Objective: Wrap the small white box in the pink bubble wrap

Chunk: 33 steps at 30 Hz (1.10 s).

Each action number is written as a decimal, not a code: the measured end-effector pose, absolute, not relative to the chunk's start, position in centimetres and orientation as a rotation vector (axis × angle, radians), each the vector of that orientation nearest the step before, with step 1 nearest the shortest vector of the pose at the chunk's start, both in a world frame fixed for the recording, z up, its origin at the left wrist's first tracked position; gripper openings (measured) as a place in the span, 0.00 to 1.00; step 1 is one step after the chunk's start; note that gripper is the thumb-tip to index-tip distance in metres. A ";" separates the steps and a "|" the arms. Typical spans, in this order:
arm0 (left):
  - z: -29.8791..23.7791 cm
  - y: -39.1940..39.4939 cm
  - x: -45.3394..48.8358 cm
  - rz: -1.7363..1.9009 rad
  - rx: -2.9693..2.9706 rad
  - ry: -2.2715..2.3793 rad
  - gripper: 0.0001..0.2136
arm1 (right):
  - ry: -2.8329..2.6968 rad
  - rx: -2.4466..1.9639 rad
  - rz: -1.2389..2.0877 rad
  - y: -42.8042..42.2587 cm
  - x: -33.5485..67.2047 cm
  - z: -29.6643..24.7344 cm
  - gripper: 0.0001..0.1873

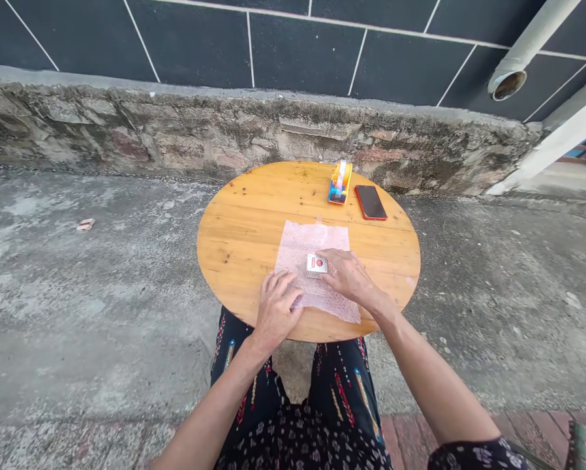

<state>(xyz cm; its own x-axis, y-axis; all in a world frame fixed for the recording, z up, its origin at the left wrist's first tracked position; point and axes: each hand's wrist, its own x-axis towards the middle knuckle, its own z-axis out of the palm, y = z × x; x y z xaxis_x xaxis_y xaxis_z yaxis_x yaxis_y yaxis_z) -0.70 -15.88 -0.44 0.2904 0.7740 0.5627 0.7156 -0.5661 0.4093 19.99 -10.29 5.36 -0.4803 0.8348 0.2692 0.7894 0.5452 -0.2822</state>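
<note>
A pale pink sheet of bubble wrap lies flat on the round wooden table. On its near half sits a small silver box with a red mark on top. My right hand touches the box's right side, fingers curled round it. My left hand rests on the near left corner of the bubble wrap, fingers bent and pressing the sheet's edge.
A yellow and blue tape dispenser and a dark phone with a red rim lie at the table's far side. A low stone wall stands behind. Rough concrete ground surrounds the table. A white pipe hangs at upper right.
</note>
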 end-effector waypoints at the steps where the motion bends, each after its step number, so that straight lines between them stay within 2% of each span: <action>1: -0.5 -15.8 -0.7 1.143 2.465 1.421 0.07 | -2.404 -1.333 0.174 -10.4 20.0 5.4 0.23; 13: 1.2 -15.9 -0.6 1.158 2.502 1.364 0.05 | -2.351 -1.315 0.244 -11.1 20.3 5.7 0.25; 18: 3.4 -14.5 -0.6 1.151 2.375 1.357 0.03 | -2.132 -1.141 0.529 -13.7 22.7 6.8 0.24; 22: 4.8 -12.6 -0.3 1.115 2.281 1.336 0.03 | -2.134 -1.186 0.494 -15.1 23.7 6.4 0.30; 27: 5.2 -10.9 0.6 1.104 2.195 1.299 0.04 | -1.882 -1.303 0.448 -13.5 23.4 5.0 0.15; 33: 5.6 -9.7 1.0 1.070 2.031 1.287 0.05 | -1.720 -1.316 0.493 -11.4 23.0 4.5 0.12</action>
<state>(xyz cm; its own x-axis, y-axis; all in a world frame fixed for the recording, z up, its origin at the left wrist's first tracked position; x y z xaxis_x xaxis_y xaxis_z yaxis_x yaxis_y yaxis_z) 1.00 -9.72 5.55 0.2425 0.9052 0.3491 0.5087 -0.4250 0.7487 22.95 -11.37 4.54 -0.0417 0.9132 0.4053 0.5598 0.3573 -0.7476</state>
